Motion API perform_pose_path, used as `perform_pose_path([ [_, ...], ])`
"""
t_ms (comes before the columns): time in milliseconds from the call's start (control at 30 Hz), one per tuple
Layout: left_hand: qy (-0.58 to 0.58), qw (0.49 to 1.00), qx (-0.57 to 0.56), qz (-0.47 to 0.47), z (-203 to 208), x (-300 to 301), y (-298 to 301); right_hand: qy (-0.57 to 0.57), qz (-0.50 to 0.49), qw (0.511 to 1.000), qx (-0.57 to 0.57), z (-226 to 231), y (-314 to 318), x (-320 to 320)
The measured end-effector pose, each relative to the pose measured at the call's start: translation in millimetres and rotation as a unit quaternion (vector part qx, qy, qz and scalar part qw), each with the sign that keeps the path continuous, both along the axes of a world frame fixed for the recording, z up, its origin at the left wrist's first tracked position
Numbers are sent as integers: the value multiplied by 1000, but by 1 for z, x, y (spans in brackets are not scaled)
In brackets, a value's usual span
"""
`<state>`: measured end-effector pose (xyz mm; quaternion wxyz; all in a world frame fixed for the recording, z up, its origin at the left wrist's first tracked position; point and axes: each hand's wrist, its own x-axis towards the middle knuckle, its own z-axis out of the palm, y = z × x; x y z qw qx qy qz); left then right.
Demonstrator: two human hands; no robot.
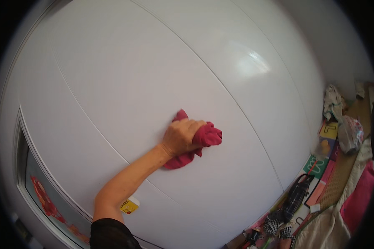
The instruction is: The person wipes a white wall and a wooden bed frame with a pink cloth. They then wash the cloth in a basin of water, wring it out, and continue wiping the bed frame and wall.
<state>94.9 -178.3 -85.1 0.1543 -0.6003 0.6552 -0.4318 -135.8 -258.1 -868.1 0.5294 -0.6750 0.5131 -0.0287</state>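
Observation:
My left hand (pixel 182 135) is closed around a crumpled dark red cloth (pixel 208 135). It holds the cloth against a large glossy white panelled surface (pixel 124 70) with long thin grooves. Folds of the cloth stick out above the knuckles, on the right of the hand and under the wrist. My left arm rises from the lower left, bent at the elbow, in a black short sleeve. Most of the fingertips are hidden by the cloth and the hand itself. My right hand is out of the picture.
Beside my forearm is a small yellow and white label (pixel 129 206). A framed panel (pixel 45 195) with red floral decoration is at lower left. Along the right lie a colourful letter mat (pixel 316 164), a clear plastic bag (pixel 350 135), a dark checked item (pixel 297 195) and pink and cream fabric (pixel 359 199).

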Motion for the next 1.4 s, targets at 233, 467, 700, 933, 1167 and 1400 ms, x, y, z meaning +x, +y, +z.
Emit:
perform_pose_path([
  [233,370,869,143,297,-119,-43,37,-45,3,999,15,37,7,-6],
  [467,573,787,-95,208,-56,-81,56,-20,-3,999,48,67,-15,-19],
  [700,538,727,-416,87,128,-86,145,-84,-9,992,96,78,-16,-17],
  [933,497,771,-397,32,200,-114,186,-84,-1,996,-3,20,-12,-10],
  [1167,373,757,-536,-25,316,-62,217,-68,-35,997,-11,-52,-3,-5],
  [1400,-181,789,-586,19,355,-22,181,-95,6,995,32,10,3,-31],
])
